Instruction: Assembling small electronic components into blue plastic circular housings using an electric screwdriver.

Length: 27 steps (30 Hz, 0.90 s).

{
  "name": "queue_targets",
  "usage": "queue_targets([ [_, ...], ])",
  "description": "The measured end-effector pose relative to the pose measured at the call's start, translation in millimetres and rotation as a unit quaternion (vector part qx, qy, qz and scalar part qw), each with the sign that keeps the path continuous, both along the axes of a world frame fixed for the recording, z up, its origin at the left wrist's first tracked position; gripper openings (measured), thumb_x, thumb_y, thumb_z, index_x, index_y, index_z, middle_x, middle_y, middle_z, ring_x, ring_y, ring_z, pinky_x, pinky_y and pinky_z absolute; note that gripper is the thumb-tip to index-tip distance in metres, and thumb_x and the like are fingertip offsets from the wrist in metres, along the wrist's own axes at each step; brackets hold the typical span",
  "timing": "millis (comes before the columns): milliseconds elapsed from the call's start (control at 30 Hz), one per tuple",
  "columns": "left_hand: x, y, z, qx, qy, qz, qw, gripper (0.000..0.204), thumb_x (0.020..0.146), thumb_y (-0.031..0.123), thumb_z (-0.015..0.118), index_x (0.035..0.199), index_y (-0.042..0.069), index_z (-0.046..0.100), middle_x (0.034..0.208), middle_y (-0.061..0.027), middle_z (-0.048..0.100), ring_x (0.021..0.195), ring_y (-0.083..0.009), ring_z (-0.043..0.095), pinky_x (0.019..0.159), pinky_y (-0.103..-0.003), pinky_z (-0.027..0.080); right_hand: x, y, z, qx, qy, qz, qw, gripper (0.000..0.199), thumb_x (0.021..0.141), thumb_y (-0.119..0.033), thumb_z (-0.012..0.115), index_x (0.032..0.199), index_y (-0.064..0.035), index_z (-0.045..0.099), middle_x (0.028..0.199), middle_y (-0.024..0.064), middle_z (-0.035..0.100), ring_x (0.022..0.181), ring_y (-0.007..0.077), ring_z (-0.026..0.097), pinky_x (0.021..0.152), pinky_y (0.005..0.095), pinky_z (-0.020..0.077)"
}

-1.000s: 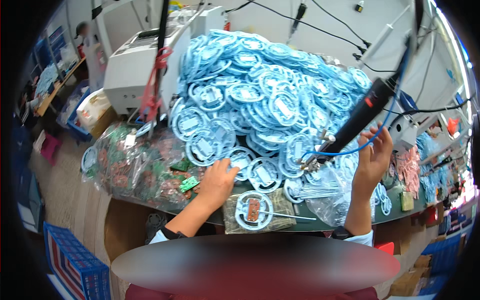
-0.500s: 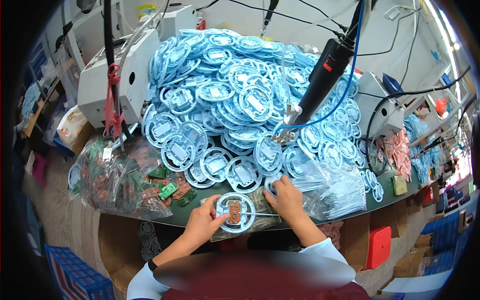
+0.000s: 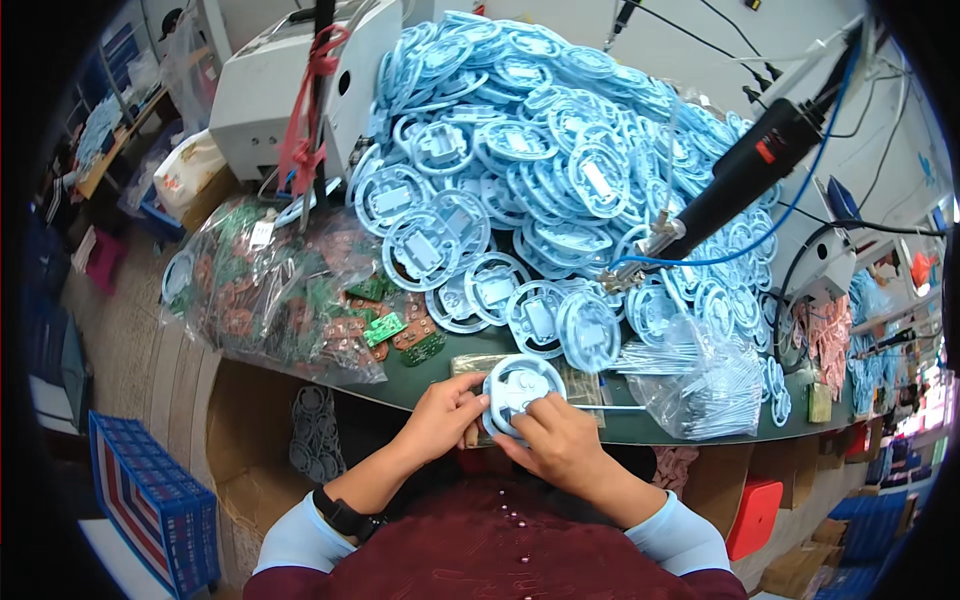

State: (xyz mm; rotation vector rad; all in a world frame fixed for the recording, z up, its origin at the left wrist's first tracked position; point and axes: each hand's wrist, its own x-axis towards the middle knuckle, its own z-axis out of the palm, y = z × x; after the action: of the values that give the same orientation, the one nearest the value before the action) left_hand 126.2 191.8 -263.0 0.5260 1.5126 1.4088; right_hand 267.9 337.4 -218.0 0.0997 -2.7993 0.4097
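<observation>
Between my hands, near the table's front edge, is a round light-blue plastic housing (image 3: 527, 372) with small circles moulded in its middle. My left hand (image 3: 440, 412) grips its left rim with thumb and fingers. My right hand (image 3: 562, 440) is closed on its lower right side, fingertips pressing over the middle and partly hiding it. A thin pale-blue stick (image 3: 622, 407) reaches out to the right from beside the housing. Under the housing lies a yellowish taped slab (image 3: 478, 364).
A big pile of light-blue ring parts (image 3: 530, 130) covers the table behind. A bag of circuit boards (image 3: 275, 290) lies left, a bag of thin sticks (image 3: 700, 395) right. A black electric screwdriver (image 3: 750, 160) hangs over the right side, and a white machine (image 3: 290, 90) stands back left.
My right hand has moved left onto the housing. The brown circuit board that showed in its middle is now covered by a light-blue piece. The whole view has shifted and tilted.
</observation>
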Motion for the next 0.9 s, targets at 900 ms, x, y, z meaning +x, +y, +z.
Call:
queue_targets([
  [900,-3,-1,-11,0.017,-0.064,-0.011,0.998,0.043,0.100,0.006,0.045,0.142,-0.002,0.046,0.090,-0.0111,0.070,0.071,-0.0160,0.070,0.063,-0.025,0.057,-18,33,-12,-0.091,-0.167,-0.003,0.982,0.110,0.059,-0.044,0.088,0.147,-0.0028,0.036,0.148,0.0182,0.039,0.138,0.0340,0.039,0.113,0.0602,0.0203],
])
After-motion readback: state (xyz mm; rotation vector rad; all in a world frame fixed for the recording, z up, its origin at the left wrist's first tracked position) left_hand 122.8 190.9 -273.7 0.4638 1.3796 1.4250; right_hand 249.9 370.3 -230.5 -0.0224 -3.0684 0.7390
